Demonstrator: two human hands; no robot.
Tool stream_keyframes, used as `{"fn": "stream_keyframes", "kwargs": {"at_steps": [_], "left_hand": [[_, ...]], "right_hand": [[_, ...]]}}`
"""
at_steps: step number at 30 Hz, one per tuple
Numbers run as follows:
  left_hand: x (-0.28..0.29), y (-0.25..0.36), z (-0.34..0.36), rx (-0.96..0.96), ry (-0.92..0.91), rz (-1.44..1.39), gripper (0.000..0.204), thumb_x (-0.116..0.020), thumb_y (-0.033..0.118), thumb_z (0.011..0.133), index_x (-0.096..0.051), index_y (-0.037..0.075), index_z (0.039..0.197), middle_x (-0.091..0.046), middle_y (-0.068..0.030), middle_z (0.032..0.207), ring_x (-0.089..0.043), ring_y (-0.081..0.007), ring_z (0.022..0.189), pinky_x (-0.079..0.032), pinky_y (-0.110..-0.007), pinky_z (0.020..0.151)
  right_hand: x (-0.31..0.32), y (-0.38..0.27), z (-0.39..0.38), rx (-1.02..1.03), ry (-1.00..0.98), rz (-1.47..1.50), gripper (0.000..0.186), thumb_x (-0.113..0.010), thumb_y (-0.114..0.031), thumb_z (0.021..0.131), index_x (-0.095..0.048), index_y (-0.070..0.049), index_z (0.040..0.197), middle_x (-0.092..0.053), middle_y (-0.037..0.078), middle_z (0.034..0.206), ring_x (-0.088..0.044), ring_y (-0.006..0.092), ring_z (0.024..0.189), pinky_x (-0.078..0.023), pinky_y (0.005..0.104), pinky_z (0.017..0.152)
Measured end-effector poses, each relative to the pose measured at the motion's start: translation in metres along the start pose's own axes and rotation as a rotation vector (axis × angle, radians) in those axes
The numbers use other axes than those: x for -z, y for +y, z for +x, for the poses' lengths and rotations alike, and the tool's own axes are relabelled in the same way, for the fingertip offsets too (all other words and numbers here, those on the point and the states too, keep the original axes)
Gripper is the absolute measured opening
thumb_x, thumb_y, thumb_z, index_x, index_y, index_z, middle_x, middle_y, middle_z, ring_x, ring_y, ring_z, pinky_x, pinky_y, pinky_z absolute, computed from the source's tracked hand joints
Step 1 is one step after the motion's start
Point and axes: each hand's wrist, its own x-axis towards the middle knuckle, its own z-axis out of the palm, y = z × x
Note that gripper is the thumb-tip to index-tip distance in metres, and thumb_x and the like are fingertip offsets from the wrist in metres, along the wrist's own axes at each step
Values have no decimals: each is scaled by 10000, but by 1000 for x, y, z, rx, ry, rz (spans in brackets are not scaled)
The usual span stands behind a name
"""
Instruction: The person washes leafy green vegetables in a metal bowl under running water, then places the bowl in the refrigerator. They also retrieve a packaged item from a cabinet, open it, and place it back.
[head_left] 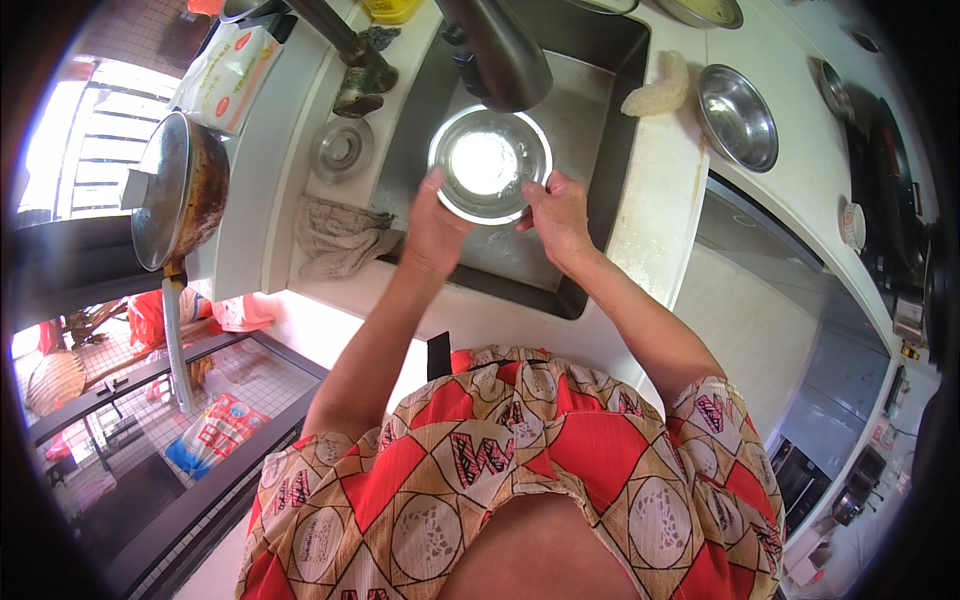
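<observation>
Both my hands hold a shiny round bowl (488, 203) over the sink (606, 165), with bright light reflecting off its inside. My left hand (436, 232) grips the lower left of the rim, thumb along the side. Opposite it, my right hand (560, 217) has its fingers closed on the lower right edge. A dark faucet (508, 65) hangs just above the bowl's far rim; I cannot make out running water. The fingertips under the bowl are hidden.
Left of the sink lie a crumpled grey cloth (345, 238) and a clear round lid (342, 150). A lidded pan (205, 185) and a white soft pack (228, 82) stand farther left. On the right counter are a pale loofah (658, 88) and a metal bowl (738, 118).
</observation>
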Motion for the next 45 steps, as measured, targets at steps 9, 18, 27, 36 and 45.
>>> {"fn": "stream_keyframes", "kwargs": {"at_steps": [9,18,27,36,45], "left_hand": [[9,-16,9,-54,180,69,410,-458,-84,638,-514,-21,1039,-534,-100,1002,-544,-213,935,-466,-365,828],[6,-20,9,-128,194,316,407,-431,-102,558,-561,-29,936,-557,-60,859,-547,-184,760,-453,-293,674],[-8,-8,10,-180,214,379,194,-450,-135,543,-512,7,659,-448,16,610,-388,-91,536,-281,-261,468],[-18,-7,5,-217,171,410,180,-457,-135,543,-507,2,647,-458,5,625,-405,-95,548,-305,-261,475],[-16,-9,9,-220,160,467,179,-468,-134,584,-539,6,670,-477,29,626,-405,-67,542,-295,-250,469]], "right_hand": [[4,-13,-16,601,275,-607,222,-576,-15,769,-558,27,986,-562,137,958,-568,250,778,-495,348,653],[-7,-16,-1,970,-268,-1018,395,-558,12,669,-519,35,1062,-497,121,1073,-468,307,1008,-397,386,883],[-1,-20,0,1025,-252,-1081,390,-579,0,661,-540,36,1047,-509,129,1053,-473,295,998,-405,377,867],[2,-27,-4,987,-180,-1019,393,-565,37,663,-539,39,1054,-494,151,1105,-457,322,1025,-396,387,901],[1,-25,2,1000,-120,-1089,441,-577,2,669,-527,56,1104,-499,145,1148,-460,284,1052,-387,344,936]]}}
